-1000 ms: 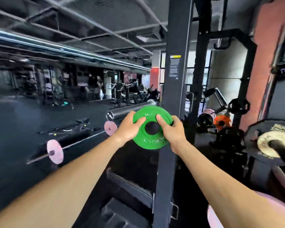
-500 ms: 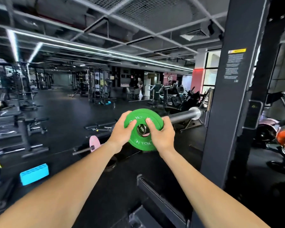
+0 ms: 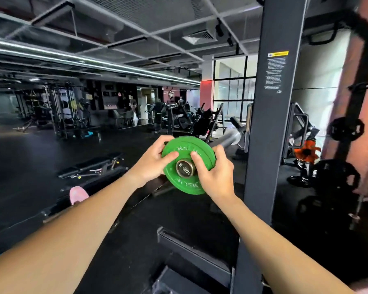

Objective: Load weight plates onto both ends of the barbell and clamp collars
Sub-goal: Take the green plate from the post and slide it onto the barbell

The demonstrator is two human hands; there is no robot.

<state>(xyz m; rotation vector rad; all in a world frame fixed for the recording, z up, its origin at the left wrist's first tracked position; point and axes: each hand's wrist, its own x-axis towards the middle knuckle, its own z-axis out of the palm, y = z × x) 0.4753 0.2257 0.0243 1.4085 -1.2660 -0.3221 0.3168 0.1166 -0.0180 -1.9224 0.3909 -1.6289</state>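
A green weight plate [image 3: 184,183] sits on the near end of the barbell sleeve [image 3: 228,138], whose round metal end cap [image 3: 184,168] pokes through the plate's hole. My left hand [image 3: 152,161] grips the plate's left rim, thumb on its face. My right hand [image 3: 216,175] holds the right rim, thumb beside the cap. The rest of the steel sleeve runs back to the right toward the rack upright and is partly hidden by the plate. No collar is visible.
A dark rack upright [image 3: 270,128] stands just right of my hands. A black bench [image 3: 91,166] and a pink plate [image 3: 78,194] lie on the floor at left. Black plates [image 3: 346,129] and an orange object [image 3: 306,152] sit at right. A rack base bar [image 3: 191,251] runs below.
The green plate has gone from held in front of the sleeve end to threaded onto it, and it has slid further along. The view has moved closer.
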